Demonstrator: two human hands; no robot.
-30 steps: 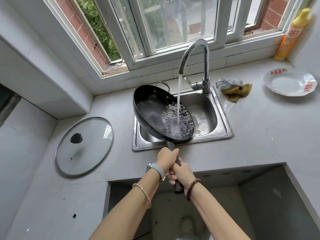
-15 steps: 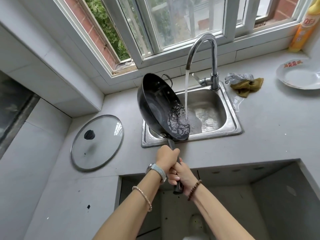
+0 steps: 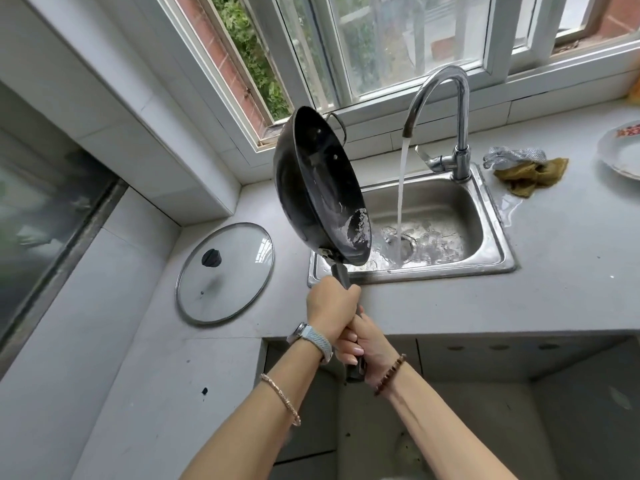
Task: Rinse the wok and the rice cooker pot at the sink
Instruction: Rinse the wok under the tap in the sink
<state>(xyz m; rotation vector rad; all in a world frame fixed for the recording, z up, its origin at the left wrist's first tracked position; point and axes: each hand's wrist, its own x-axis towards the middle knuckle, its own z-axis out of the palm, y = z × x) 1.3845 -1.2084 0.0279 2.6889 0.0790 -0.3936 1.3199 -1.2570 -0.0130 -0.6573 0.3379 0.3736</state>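
Grips the handle of the wok [image 3: 311, 188] with both hands: left hand [image 3: 330, 306] nearer the pan, right hand [image 3: 367, 344] just behind, fingers [image 3: 349, 347] curled tight round the handle. Holds the wok tipped steeply on edge above the left rim of the sink [image 3: 500, 237], with a little water at its low lip. Beside it, running from the faucet [image 3: 460, 98], a stream straight into the basin. At left, flat on the counter [image 3: 554, 278], a glass lid [image 3: 225, 271].

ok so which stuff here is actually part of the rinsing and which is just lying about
In use:
- wok, tipped up on edge over the sink
- left hand and right hand, both gripping its handle
- faucet, running

Lying about:
- glass lid
- yellow cloth
- scourer
- plate
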